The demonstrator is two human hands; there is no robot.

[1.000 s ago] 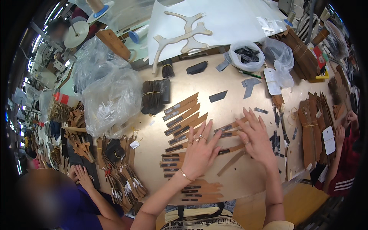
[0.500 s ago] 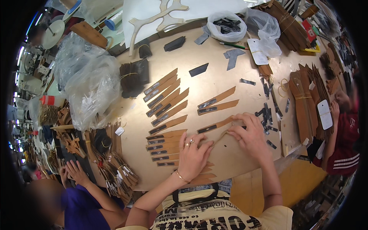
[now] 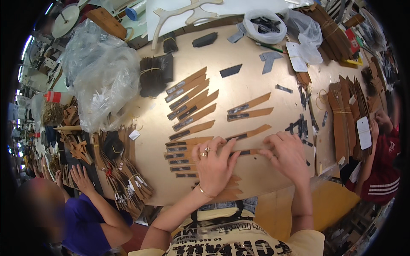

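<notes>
A brown leather-like strip with a black piece on it (image 3: 247,152) lies between my two hands, near the table's front. My left hand (image 3: 213,170) is closed at the strip's black end, thumb and forefinger on it. With its fingertips together, my right hand (image 3: 287,157) pinches the plain brown end. Just beyond lies a similar strip (image 3: 254,131), and two more strips (image 3: 252,113) are farther off. To the left runs a column of several such strips (image 3: 188,121); my left hand covers the ends of the nearest ones. Several brown strip tips (image 3: 232,187) show below my left wrist.
Small black pieces (image 3: 304,123) are scattered right of my right hand. Brown bundles (image 3: 341,111) stand farther right, near a person in red (image 3: 378,158). Clear plastic bags (image 3: 102,81) and a dark bundle (image 3: 152,74) sit at left. A person in purple (image 3: 92,222) works at lower left.
The strip between my hands was bent and raised edge-on; now it lies flatter with its black piece showing. My right hand has lowered slightly. The whole view has shifted a little.
</notes>
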